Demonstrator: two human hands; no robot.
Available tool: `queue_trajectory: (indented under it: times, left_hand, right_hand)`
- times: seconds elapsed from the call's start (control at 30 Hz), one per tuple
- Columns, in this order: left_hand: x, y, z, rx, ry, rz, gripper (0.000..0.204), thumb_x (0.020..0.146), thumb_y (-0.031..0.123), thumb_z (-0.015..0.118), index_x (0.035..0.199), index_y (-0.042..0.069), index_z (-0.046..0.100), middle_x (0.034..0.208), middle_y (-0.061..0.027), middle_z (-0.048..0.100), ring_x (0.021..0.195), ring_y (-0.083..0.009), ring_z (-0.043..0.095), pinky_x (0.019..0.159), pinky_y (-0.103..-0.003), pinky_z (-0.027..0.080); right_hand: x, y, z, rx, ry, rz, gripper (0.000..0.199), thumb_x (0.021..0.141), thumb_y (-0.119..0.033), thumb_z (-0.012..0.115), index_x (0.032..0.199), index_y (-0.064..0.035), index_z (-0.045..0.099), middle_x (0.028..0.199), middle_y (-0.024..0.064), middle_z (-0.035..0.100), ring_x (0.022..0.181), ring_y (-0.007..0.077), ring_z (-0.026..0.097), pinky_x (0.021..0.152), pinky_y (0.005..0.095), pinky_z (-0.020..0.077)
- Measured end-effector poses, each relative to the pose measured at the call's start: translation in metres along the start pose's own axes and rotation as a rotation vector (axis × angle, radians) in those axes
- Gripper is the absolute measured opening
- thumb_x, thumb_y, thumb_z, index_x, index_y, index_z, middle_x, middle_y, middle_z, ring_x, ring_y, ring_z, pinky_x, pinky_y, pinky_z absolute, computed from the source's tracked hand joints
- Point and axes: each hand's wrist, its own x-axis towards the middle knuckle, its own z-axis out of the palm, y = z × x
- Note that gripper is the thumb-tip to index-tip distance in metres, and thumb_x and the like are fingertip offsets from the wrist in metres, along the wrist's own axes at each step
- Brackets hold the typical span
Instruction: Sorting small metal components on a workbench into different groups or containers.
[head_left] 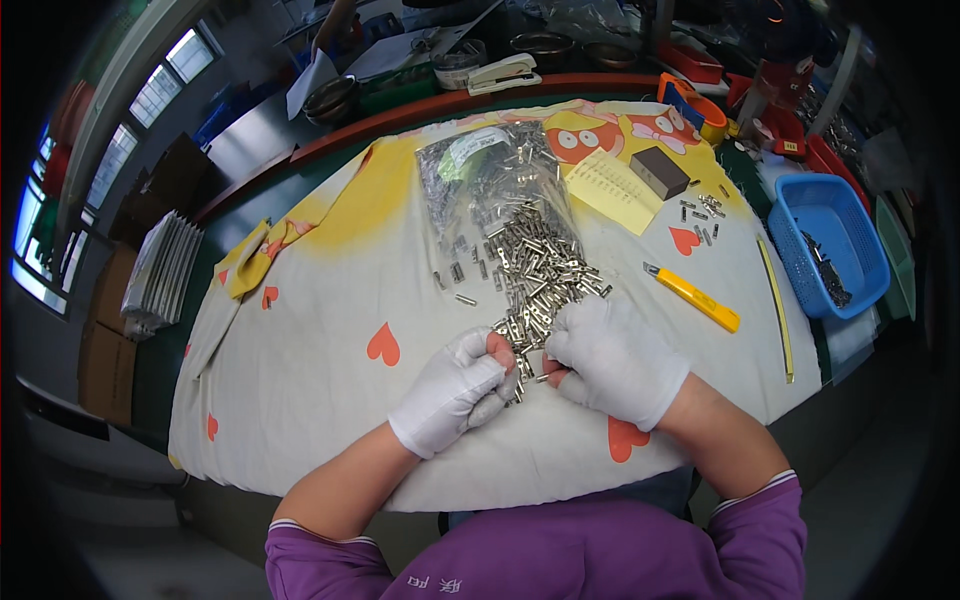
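A pile of small, silvery metal pieces (545, 262) spills toward me from the mouth of a clear plastic bag (440, 205). Both hands wear white gloves with some fingertips bare. At the near left of the pile, my left hand (450, 390) is closed, thumb and fingers pressed together; what it grips, if anything, is hidden. My right hand (625, 360) rests against the pile's near right side. Between its bare fingertips a small metal piece (543, 378) sticks out. A few loose pieces lie left of the pile, apart from it.
Right of the pile lie a yellow utility knife (695, 297), a yellow paper slip (615, 190) and a dark block (659, 173). A blue basket (873, 255) holds dark parts. A yellow strip (775, 310) lies beside it. Heart-patterned cloth (300, 400) covers the table.
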Motion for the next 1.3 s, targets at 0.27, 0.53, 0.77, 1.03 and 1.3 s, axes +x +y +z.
queue_trajectory:
  times: [0.27, 0.53, 0.77, 1.03, 1.3]
  left_hand:
    - [-0.004, 0.002, 0.005, 0.211, -0.046, -0.113, 0.011, 0.089, 0.019, 0.051, 0.09, 0.009, 0.046, 0.065, -0.0001, 0.048, 0.042, -0.005, 0.034, 0.038, -0.02, 0.024]
    - [-0.003, 0.001, 0.0, 0.148, -0.04, -0.104, 0.017, 0.092, 0.024, 0.044, 0.086, 0.009, 0.049, 0.061, -0.0023, 0.049, 0.037, -0.0064, 0.032, 0.034, -0.021, 0.023]
    - [-0.004, 0.002, 0.001, 0.215, -0.012, -0.092, 0.03, 0.094, 0.032, 0.042, 0.079, 0.008, 0.052, 0.056, -0.0025, 0.049, 0.036, -0.0079, 0.032, 0.034, -0.023, 0.024]
    - [-0.003, -0.004, -0.004, 0.226, -0.005, -0.063, 0.033, 0.094, 0.035, 0.042, 0.08, 0.008, 0.053, 0.057, -0.0028, 0.05, 0.036, -0.0081, 0.032, 0.034, -0.023, 0.025]
    - [-0.001, 0.001, -0.003, 0.148, -0.087, -0.119, 0.029, 0.092, 0.037, 0.046, 0.09, 0.008, 0.051, 0.067, -0.0021, 0.053, 0.039, -0.0055, 0.034, 0.034, -0.019, 0.024]
  right_hand:
    - [0.0, -0.002, 0.0, 0.202, 0.216, -0.06, 0.015, 0.068, -0.016, 0.07, 0.073, -0.0051, 0.061, 0.075, 0.0105, 0.056, 0.076, 0.0287, 0.055, 0.066, 0.0391, 0.0451]
    - [0.003, -0.001, 0.0, 0.306, 0.251, -0.113, 0.015, 0.063, -0.005, 0.071, 0.071, -0.0053, 0.059, 0.074, 0.0097, 0.057, 0.072, 0.0282, 0.055, 0.065, 0.0372, 0.0431]
    - [0.005, 0.001, 0.004, 0.341, 0.31, -0.134, 0.015, 0.062, -0.005, 0.072, 0.068, -0.0041, 0.059, 0.068, 0.0104, 0.056, 0.065, 0.0286, 0.055, 0.058, 0.0374, 0.0433]
    - [0.006, 0.003, 0.006, 0.293, 0.344, -0.203, 0.012, 0.068, -0.01, 0.07, 0.074, -0.0047, 0.061, 0.065, 0.0098, 0.055, 0.06, 0.028, 0.054, 0.053, 0.0371, 0.0422]
    - [0.006, 0.001, 0.006, 0.34, 0.319, -0.24, 0.009, 0.07, -0.01, 0.069, 0.078, -0.0069, 0.065, 0.064, 0.0097, 0.056, 0.057, 0.0271, 0.054, 0.051, 0.0369, 0.0411]
